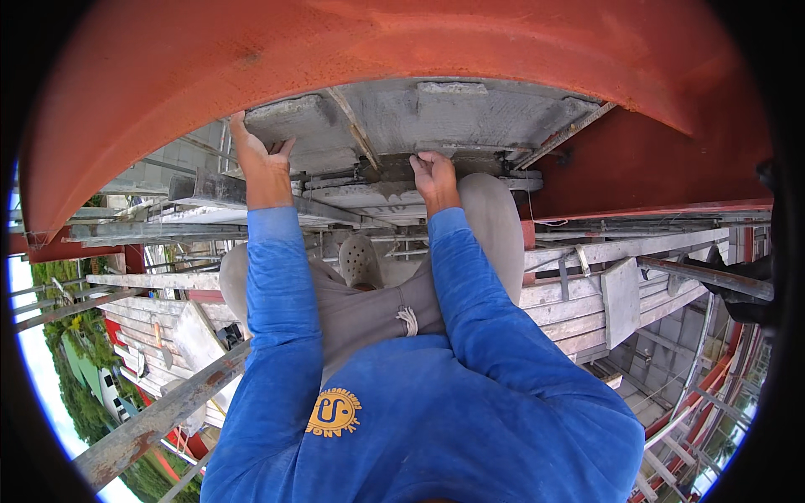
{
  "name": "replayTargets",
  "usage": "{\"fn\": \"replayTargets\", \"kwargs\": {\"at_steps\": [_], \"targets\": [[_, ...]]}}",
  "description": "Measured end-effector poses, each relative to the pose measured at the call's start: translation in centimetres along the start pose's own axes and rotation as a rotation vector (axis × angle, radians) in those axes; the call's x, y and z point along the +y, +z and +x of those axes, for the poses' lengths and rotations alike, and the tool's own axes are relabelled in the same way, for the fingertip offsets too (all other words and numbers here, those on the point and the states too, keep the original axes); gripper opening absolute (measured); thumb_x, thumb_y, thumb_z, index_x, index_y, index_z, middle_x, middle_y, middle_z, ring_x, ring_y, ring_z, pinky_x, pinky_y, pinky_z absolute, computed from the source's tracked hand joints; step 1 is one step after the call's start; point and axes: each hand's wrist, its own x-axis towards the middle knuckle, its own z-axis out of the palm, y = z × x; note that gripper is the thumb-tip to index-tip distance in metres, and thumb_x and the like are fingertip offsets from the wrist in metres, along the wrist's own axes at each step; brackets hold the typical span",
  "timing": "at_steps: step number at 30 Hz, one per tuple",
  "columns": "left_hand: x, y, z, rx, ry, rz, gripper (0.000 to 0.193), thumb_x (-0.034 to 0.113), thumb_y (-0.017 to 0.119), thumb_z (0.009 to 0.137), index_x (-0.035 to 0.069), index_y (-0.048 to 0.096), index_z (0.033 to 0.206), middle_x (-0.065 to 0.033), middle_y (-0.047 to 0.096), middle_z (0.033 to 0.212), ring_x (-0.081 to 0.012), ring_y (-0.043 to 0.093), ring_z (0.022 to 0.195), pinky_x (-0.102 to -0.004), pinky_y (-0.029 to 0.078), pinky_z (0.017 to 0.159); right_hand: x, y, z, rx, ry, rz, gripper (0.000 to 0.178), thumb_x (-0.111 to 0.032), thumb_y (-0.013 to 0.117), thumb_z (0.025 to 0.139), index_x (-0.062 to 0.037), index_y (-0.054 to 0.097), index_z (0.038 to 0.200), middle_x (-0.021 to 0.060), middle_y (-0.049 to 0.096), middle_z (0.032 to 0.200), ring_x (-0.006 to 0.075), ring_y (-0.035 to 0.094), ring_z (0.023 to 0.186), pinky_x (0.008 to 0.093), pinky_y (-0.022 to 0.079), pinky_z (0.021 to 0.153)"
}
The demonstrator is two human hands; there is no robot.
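My left hand (267, 172) is raised to the lower edge of a large red steel beam (402, 42). Its fingers are spread, and the longest reaches the beam's edge beside a rough cement patch (289, 117). My right hand (436, 183) is in front of the grey cement wall (428, 121), just above my bent knee. Its fingers are curled together, and I cannot make out anything between them. Close to it runs a strip of darker, wet-looking cement (401, 168). Two thin bars, one a slanting rod (354, 126), cross the wall.
Metal scaffold pipes (168, 411) cross at lower left. Wooden planks (604, 306) lie below on both sides, with a flat board (620, 302) at the right. A red steel panel (646, 168) stands to the right. My clog (360, 261) is between my knees; trees appear far below.
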Motion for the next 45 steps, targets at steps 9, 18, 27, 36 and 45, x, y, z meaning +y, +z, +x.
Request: {"fn": "replayTargets", "kwargs": {"at_steps": [9, 18, 27, 36, 45], "targets": [[-0.7, -2.5, 0.8, -0.016, 0.028, 0.047, 0.104, 0.066, 0.071, 0.081, 0.019, 0.024, 0.162, -0.0243, 0.025, 0.159, -0.0482, 0.027, 0.145, -0.0654, 0.032, 0.117, 0.9, -0.3, 1.0, 0.058, 0.068, -0.093, 0.021, 0.01, 0.058, 0.086, 0.0053, 0.062, 0.106, 0.0151, 0.06, 0.117, 0.0328, 0.056, 0.117, 0.0525, 0.037, 0.12], [-2.3, -1.0, 1.1, -0.107, 0.015, 0.054, 0.106, 0.066, 0.075, 0.079, 0.02, 0.028, 0.161, -0.0173, 0.026, 0.162, -0.0414, 0.026, 0.149, -0.0647, 0.029, 0.119, 0.0, 1.3, -2.1, 0.22, 0.156, -0.487, 0.033, -0.006, 0.057, 0.095, -0.0002, 0.059, 0.127, 0.0169, 0.063, 0.124, 0.0365, 0.062, 0.114, 0.0511, 0.053, 0.098], [-1.5, -1.5, -0.4, -0.132, 0.054, 0.131, 0.099, 0.067, 0.071, 0.083, 0.015, 0.034, 0.159, -0.0194, 0.033, 0.16, -0.0401, 0.029, 0.15, -0.0647, 0.028, 0.12, -14.9, 15.7, -19.6, -0.22, -1.455, -1.179, 0.022, -0.013, 0.063, 0.09, 0.0022, 0.073, 0.103, 0.0192, 0.073, 0.098, 0.0366, 0.07, 0.095, 0.0452, 0.053, 0.084], [-1.5, -0.5, -0.4, -0.171, 0.061, 0.197, 0.086, 0.068, 0.061, 0.09, 0.016, 0.042, 0.155, -0.0155, 0.039, 0.159, -0.0386, 0.038, 0.146, -0.0624, 0.04, 0.113, -15.1, 22.3, -10.8, -0.239, -1.779, -1.648, 0.025, -0.021, 0.059, 0.091, -0.0044, 0.077, 0.095, 0.0156, 0.075, 0.097, 0.0332, 0.067, 0.107, 0.0511, 0.045, 0.093], [-1.3, -0.9, -0.9, -0.132, 0.026, 0.187, 0.098, 0.066, 0.074, 0.083, 0.013, 0.038, 0.157, -0.0164, 0.035, 0.161, -0.0379, 0.035, 0.148, -0.0627, 0.037, 0.118, -18.3, 19.9, -10.0, -0.332, -1.281, -1.958, 0.039, -0.041, 0.059, 0.1, -0.0073, 0.076, 0.088, 0.0129, 0.073, 0.093, 0.0329, 0.069, 0.094, 0.0496, 0.049, 0.089]]}}
